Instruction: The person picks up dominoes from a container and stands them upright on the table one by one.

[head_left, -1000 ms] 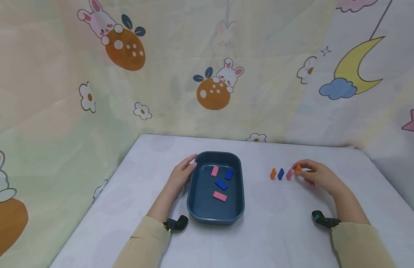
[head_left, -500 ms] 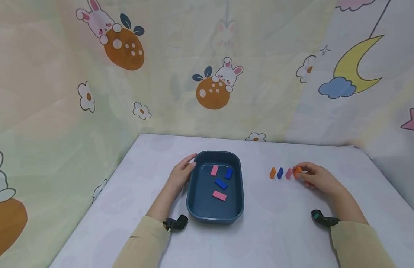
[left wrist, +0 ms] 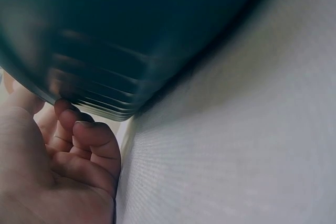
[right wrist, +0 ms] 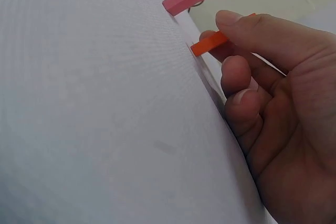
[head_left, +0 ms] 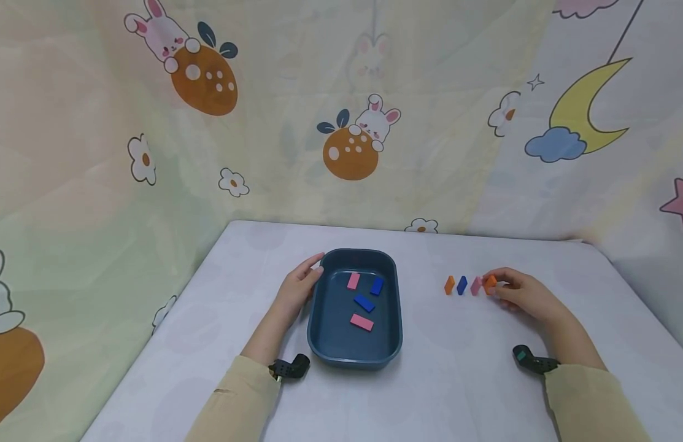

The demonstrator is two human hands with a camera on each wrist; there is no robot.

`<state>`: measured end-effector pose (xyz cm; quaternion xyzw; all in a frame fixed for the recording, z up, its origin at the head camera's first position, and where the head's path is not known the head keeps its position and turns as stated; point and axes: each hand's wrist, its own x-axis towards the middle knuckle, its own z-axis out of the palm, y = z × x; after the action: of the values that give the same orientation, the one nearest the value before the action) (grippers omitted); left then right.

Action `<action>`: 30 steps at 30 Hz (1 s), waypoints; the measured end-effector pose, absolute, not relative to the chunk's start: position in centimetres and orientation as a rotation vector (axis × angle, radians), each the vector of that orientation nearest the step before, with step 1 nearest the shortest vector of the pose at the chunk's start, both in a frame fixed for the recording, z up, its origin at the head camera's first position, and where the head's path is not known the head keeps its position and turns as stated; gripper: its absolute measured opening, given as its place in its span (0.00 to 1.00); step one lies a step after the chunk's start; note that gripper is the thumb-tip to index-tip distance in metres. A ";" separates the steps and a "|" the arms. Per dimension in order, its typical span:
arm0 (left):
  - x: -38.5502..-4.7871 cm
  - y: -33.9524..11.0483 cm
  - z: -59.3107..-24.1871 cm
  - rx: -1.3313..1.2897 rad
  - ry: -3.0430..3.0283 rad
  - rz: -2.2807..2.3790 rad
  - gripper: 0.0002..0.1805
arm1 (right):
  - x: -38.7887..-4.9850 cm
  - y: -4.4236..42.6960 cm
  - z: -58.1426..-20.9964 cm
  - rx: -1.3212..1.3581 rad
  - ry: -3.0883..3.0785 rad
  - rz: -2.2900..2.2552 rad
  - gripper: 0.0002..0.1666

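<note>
My left hand (head_left: 296, 288) holds the left rim of a dark blue tray (head_left: 355, 362), its thumb at the rim. In the left wrist view its lower fingers (left wrist: 100, 140) curl beside the tray's outer wall. My right hand (head_left: 523, 293) pinches an orange domino block (right wrist: 210, 43) between thumb and finger, upright at the table surface. To its left stand a pink domino block (head_left: 476, 286), a blue domino block (head_left: 462, 285) and another orange domino block (head_left: 449, 285), upright in a row with gaps.
In the tray lie two pink domino blocks (head_left: 362, 322) and two blue domino blocks (head_left: 364, 303), flat and apart. A white cloth covers the table (head_left: 429, 393). A printed curtain (head_left: 275, 123) hangs behind it. A black wrist camera (head_left: 531, 360) sits on each wrist.
The orange block in my right hand has come down slightly to stand in line beside the pink one. The left hand and the tray stay in place.
</note>
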<state>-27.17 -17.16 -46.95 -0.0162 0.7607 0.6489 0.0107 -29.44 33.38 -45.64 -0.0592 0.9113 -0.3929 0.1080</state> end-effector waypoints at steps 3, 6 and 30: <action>-27.2 -17.2 -47.0 -0.052 2.376 2.021 0.19 | -29.4 33.4 -45.6 -0.170 2.670 -1.175 0.32; -27.2 -17.1 -47.0 -0.053 2.385 2.014 0.20 | -29.3 33.5 -45.6 -0.189 2.671 -1.181 0.32; -27.5 -17.2 -47.3 -0.037 2.396 2.007 0.20 | -29.1 31.4 -38.8 -0.354 2.759 -1.113 0.28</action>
<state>-27.47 -17.19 -47.26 -0.0119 0.7665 0.6420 0.0079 -29.11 31.36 -38.75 -0.1178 0.9184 -0.3706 0.0729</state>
